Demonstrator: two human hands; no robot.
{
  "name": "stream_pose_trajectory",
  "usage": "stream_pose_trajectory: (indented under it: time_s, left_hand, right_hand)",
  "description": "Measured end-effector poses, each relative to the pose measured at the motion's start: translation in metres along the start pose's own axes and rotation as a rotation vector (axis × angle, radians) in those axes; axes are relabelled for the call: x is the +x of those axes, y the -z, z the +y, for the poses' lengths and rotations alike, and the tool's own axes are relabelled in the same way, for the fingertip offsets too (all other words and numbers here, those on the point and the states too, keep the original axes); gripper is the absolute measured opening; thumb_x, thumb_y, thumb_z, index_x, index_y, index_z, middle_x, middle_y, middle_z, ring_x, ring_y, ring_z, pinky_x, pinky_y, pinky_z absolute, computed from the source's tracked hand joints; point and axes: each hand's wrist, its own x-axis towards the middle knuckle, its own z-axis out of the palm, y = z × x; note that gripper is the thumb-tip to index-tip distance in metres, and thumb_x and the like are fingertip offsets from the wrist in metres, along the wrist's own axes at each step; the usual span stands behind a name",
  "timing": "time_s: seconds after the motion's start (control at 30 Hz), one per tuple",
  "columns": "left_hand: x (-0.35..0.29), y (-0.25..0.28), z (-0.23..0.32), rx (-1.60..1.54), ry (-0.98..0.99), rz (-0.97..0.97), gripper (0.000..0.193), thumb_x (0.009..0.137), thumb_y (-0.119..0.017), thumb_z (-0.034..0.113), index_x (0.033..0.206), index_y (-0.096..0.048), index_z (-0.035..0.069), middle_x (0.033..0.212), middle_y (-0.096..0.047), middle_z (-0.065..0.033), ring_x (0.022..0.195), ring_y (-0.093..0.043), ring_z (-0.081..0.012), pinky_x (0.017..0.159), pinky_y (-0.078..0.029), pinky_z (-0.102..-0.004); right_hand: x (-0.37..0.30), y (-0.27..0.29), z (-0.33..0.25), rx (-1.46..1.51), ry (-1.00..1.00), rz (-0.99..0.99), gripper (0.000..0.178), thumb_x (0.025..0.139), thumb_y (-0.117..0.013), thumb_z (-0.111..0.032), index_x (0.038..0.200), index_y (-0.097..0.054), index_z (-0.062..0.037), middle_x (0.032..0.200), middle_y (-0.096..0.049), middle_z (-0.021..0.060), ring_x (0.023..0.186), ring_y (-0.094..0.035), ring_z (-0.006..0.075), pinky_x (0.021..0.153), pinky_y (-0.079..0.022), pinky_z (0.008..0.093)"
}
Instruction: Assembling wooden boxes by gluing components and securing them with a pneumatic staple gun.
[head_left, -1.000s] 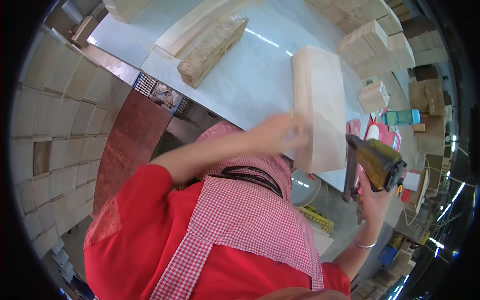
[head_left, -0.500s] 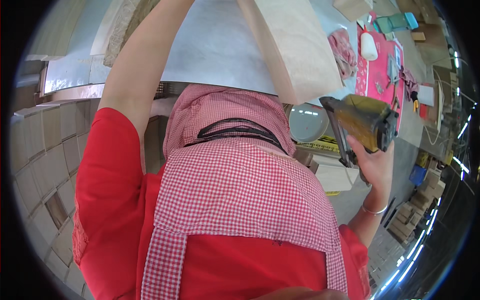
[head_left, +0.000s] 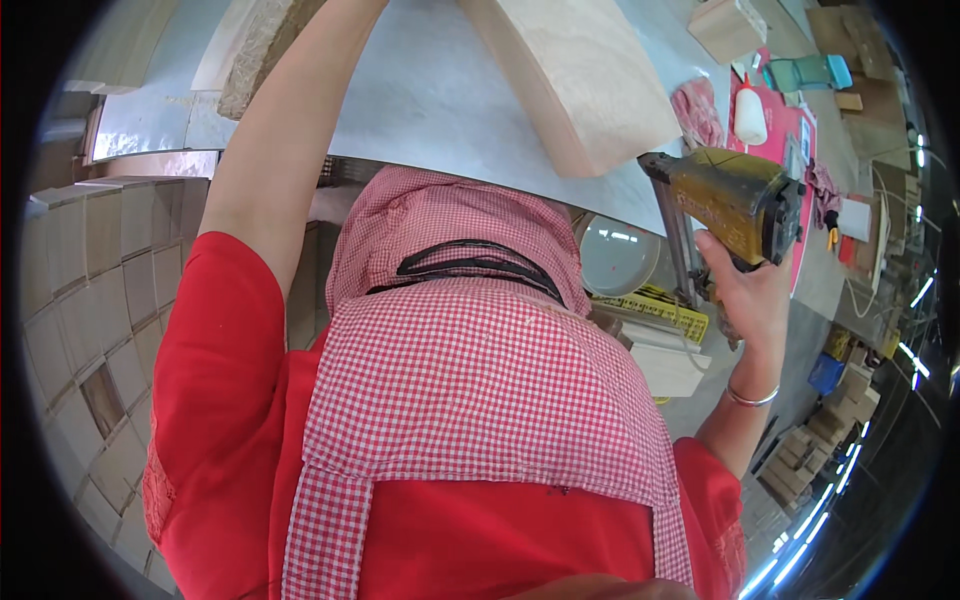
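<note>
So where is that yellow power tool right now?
In the head view, the yellow power tool is right of centre, in the person's right hand, its nose close to the near end of the pale wooden block.

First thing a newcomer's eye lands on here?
Probably the red shirt and red-and-white checked apron filling the lower middle. Next, at right, the yellow-and-black nail gun gripped in the right hand, its nose close to the near end of a pale wooden piece at top centre; contact is unclear. Stacked pale wooden blocks line the left edge.
</note>
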Motion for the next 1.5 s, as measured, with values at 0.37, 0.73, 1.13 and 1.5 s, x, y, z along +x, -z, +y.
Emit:
stream_pose_trajectory:
  time_s: [0.37, 0.73, 1.13, 1.5]
  left_hand:
    - [0.002, -0.006, -0.007, 0.082, -0.118, 0.065, 0.029, 0.084, -0.062, 0.024, 0.098, -0.071, -0.001, 0.092, -0.070, -0.0222, 0.090, -0.067, -0.0367, 0.081, -0.052, -0.0407]
    - [-0.003, 0.001, 0.004, 0.029, -0.041, 0.020, 0.030, 0.085, -0.062, 0.025, 0.098, -0.071, -0.001, 0.093, -0.070, -0.0224, 0.089, -0.068, -0.0337, 0.080, -0.052, -0.0398]
    - [-0.001, -0.003, -0.004, 0.051, -0.084, 0.053, 0.029, 0.085, -0.061, 0.025, 0.096, -0.071, 0.000, 0.091, -0.070, -0.0221, 0.089, -0.068, -0.0355, 0.080, -0.052, -0.0418]
    - [-0.165, 0.083, 0.091, 0.268, 0.145, -0.118, 0.043, 0.078, -0.076, 0.038, 0.088, -0.058, 0.001, 0.090, -0.061, -0.0132, 0.085, -0.060, -0.0314, 0.075, -0.047, -0.0403]
  right_hand:
    - [0.014, 0.013, -0.014, -0.112, 0.123, -0.035, 0.030, 0.084, -0.078, -0.011, 0.110, -0.067, -0.0003, 0.096, -0.071, 0.0028, 0.080, -0.063, 0.0093, 0.071, -0.051, 0.0248]
    - [0.022, 0.021, -0.026, -0.135, 0.135, -0.109, 0.037, 0.082, -0.080, -0.014, 0.113, -0.066, -0.0011, 0.099, -0.072, 0.0047, 0.084, -0.065, 0.0117, 0.075, -0.052, 0.0268]
    - [0.005, 0.016, -0.014, 0.016, 0.089, -0.096, 0.039, 0.083, -0.079, -0.013, 0.116, -0.064, 0.0000, 0.101, -0.072, 0.0051, 0.085, -0.065, 0.0112, 0.073, -0.052, 0.0273]
    - [0.032, 0.042, 0.009, -0.161, -0.133, 0.087, 0.033, 0.081, -0.080, -0.015, 0.106, -0.066, 0.0026, 0.088, -0.070, 0.0067, 0.071, -0.064, 0.0117, 0.063, -0.051, 0.0266]
